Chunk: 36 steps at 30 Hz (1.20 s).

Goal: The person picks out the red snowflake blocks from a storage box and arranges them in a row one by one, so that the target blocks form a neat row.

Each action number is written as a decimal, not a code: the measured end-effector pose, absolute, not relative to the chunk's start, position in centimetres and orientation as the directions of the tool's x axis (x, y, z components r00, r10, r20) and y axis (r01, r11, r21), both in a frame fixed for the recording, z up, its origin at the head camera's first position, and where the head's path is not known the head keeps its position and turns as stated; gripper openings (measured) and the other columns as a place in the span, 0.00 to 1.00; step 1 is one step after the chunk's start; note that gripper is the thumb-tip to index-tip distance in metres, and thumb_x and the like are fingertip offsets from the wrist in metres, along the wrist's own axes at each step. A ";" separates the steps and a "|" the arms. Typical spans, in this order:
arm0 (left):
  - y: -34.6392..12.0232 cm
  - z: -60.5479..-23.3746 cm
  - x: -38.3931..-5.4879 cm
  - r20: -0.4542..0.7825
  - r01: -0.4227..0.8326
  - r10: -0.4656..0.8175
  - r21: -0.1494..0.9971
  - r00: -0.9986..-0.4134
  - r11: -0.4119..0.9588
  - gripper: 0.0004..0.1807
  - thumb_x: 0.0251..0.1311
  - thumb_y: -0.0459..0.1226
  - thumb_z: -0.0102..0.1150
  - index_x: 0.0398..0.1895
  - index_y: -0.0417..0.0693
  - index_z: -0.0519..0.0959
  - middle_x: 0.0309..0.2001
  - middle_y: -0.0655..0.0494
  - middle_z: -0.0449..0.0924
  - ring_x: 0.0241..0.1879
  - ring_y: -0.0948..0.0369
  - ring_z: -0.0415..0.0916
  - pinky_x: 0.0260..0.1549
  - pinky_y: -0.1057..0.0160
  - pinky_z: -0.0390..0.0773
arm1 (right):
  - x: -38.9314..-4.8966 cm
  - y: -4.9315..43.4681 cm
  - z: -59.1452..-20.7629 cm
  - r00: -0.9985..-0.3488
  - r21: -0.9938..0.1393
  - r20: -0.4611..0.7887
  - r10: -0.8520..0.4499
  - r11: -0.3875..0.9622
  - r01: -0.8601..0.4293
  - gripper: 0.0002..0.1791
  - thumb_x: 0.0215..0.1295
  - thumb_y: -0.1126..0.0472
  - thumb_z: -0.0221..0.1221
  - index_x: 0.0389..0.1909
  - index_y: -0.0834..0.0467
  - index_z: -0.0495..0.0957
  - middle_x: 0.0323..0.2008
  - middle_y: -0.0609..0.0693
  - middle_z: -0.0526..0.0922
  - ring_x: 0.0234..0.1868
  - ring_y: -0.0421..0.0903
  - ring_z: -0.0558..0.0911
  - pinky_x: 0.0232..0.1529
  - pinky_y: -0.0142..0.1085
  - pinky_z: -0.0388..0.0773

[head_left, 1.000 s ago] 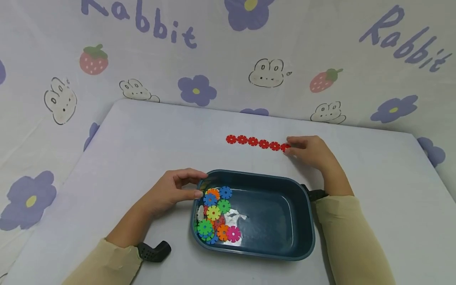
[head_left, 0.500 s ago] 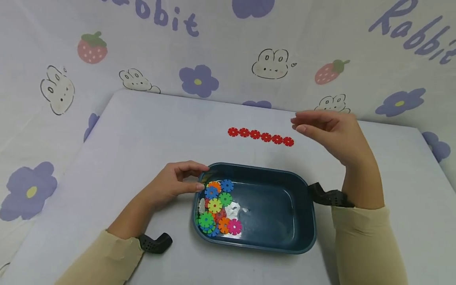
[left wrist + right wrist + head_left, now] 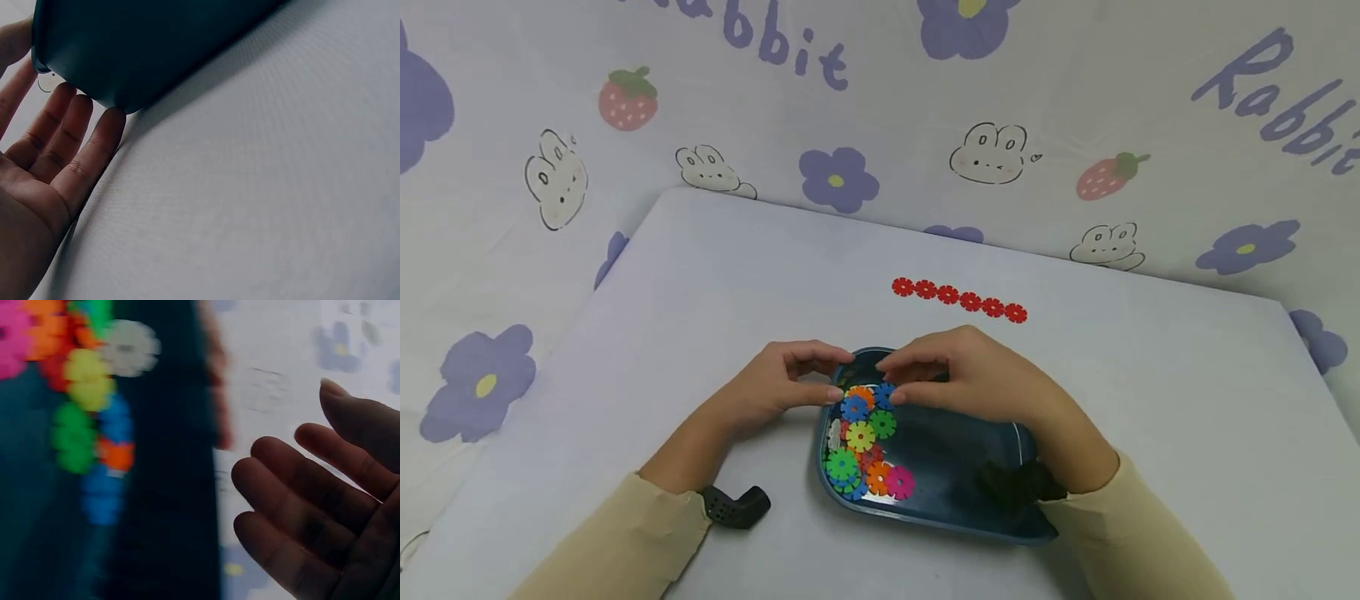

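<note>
A dark teal plastic basin (image 3: 925,518) stands on the table, with colourful plastic snowflake discs (image 3: 861,437) heaped along its left side. My left hand (image 3: 790,379) touches the basin's left far corner. In the left wrist view its fingertips (image 3: 114,119) meet the outer wall, and the fingers are nearly straight. Over the basin's left half is my right hand (image 3: 977,375), its thumb and fingers apart beside a blue disc (image 3: 885,396). No disc shows between them. Beyond the basin lies a row of several joined red discs (image 3: 970,302). My right forearm hides part of the basin's right end.
A white cloth covers the tabletop (image 3: 760,267). Behind it rises a printed fabric backdrop (image 3: 895,108) with rabbits, flowers and strawberries. Black wrist camera mounts (image 3: 737,508) stick out from both sleeves, the right one over the basin.
My right hand let go of the end of the red row, lifted to the right, then swung left and down over the basin. The left hand stays at the corner.
</note>
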<state>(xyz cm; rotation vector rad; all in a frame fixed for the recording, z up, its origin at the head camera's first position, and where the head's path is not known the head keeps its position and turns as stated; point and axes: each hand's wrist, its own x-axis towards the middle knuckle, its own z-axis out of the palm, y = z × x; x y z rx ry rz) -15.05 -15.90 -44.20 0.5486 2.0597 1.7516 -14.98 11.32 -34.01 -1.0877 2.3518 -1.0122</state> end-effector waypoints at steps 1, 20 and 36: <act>-15.9 -44.2 -15.1 -0.037 0.049 0.523 0.988 -0.851 0.149 0.21 0.58 0.42 0.69 0.56 0.57 0.81 0.52 0.52 0.81 0.55 0.54 0.75 0.49 0.56 0.80 | -15.1 10.9 -34.5 -0.618 -0.727 -0.062 -0.784 0.460 -0.510 0.20 0.62 0.56 0.66 0.55 0.55 0.82 0.44 0.45 0.87 0.43 0.36 0.85 0.46 0.33 0.82; -15.8 -44.0 -15.4 -0.071 -0.002 0.532 0.992 -0.844 0.130 0.23 0.57 0.39 0.70 0.57 0.52 0.79 0.53 0.50 0.79 0.55 0.52 0.75 0.47 0.60 0.82 | -15.6 7.8 -39.4 -0.531 -0.540 -0.336 -0.778 0.621 -0.568 0.20 0.61 0.50 0.67 0.54 0.47 0.81 0.21 0.38 0.78 0.23 0.37 0.75 0.29 0.31 0.77; -15.8 -44.1 -15.2 -0.060 0.001 0.530 0.994 -0.846 0.114 0.22 0.57 0.40 0.70 0.57 0.53 0.80 0.52 0.50 0.80 0.55 0.52 0.75 0.48 0.60 0.81 | -15.6 7.7 -39.4 -0.631 -0.397 -0.366 -0.684 0.728 -0.559 0.26 0.64 0.52 0.63 0.64 0.45 0.74 0.17 0.41 0.74 0.19 0.39 0.74 0.27 0.32 0.75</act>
